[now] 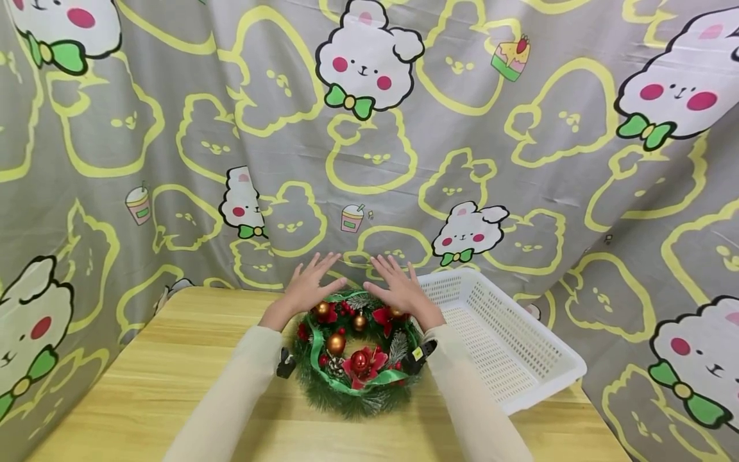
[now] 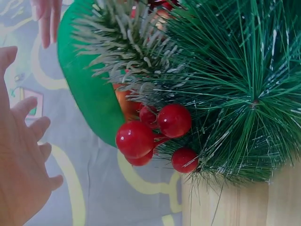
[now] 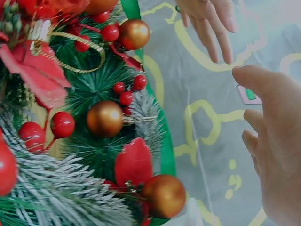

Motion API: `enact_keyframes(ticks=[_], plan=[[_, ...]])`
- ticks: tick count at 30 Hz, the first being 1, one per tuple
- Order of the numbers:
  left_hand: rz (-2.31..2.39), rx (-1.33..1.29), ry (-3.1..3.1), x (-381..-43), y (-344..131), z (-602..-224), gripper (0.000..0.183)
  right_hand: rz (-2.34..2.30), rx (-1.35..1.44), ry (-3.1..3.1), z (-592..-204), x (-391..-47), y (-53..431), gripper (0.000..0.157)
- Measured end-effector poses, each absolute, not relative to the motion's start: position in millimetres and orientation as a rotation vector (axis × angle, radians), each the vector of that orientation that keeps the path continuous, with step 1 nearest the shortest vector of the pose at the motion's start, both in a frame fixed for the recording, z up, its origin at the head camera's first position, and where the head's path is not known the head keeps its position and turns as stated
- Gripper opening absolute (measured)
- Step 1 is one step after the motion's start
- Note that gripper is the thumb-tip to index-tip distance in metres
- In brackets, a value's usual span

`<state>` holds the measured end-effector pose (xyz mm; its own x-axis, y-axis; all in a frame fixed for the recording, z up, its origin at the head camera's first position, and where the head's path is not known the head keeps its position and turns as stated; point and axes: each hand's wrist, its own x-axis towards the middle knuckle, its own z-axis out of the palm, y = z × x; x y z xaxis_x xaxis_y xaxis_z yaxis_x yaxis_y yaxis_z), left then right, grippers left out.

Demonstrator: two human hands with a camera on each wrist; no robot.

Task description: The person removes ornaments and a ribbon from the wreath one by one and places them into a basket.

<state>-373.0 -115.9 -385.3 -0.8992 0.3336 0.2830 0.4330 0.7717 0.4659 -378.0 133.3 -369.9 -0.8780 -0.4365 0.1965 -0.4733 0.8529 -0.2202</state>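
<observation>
Head view has the wreath (image 1: 369, 396) lying on the counter (image 1: 144, 372) in front of me, between my forearms, decorated face up. That central spot probably suits both arms equally, and facing up keeps the ribbon (image 1: 316, 350), flower (image 1: 369, 367) and gold ball (image 1: 336, 344) from being pressed against the wood. My left hand (image 1: 312, 285) and right hand (image 1: 398, 287) are spread out over its far side, fingers apart and mostly straight, neither having hold of anything. Both wrist views show a gap between my hands and the greenery; I take it that this spares the needles and berries (image 2: 134, 140) from crushing. Whether my sleeves brush the sides, I cannot tell. Just beside the wreath, to my right, the basket (image 1: 548, 390) rests mouth up, partly hidden by my right forearm; it seems set aside there to leave the middle free for the wreath. Behind everything hangs the curtain (image 1: 288, 160).
</observation>
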Motion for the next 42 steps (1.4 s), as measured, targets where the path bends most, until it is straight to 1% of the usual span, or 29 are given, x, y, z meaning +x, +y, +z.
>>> enact_keyframes(ticks=[6, 17, 21, 26, 30, 36, 42], plan=[[-0.988, -0.608, -2.727, -372, -127, -389, 0.071, 0.394, 0.748, -2.874, -356, -375, 131, 0.071], [-1.147, -0.587, -2.742, -372, -141, -405, 0.072, 0.442, 0.832, -2.816, -341, -366, 128, 0.072], [-1.369, -0.606, -2.709, -371, -147, -408, 0.07, 0.45, 0.874, -2.802, -334, -360, 125, 0.07], [-1.68, -0.709, -2.592, -371, -159, -414, 0.067, 0.451, 0.943, -2.78, -323, -353, 119, 0.067], [-1.81, -0.799, -2.534, -371, -169, -423, 0.065, 0.457, 1.006, -2.763, -315, -348, 115, 0.064], [-1.885, -0.879, -2.514, -369, -174, -437, 0.062, 0.449, 1.107, -2.764, -310, -337, 112, 0.062], [-1.909, -0.929, -2.478, -361, -174, -445, 0.06, 0.464, 1.165, -2.774, -318, -322, 109, 0.062]])
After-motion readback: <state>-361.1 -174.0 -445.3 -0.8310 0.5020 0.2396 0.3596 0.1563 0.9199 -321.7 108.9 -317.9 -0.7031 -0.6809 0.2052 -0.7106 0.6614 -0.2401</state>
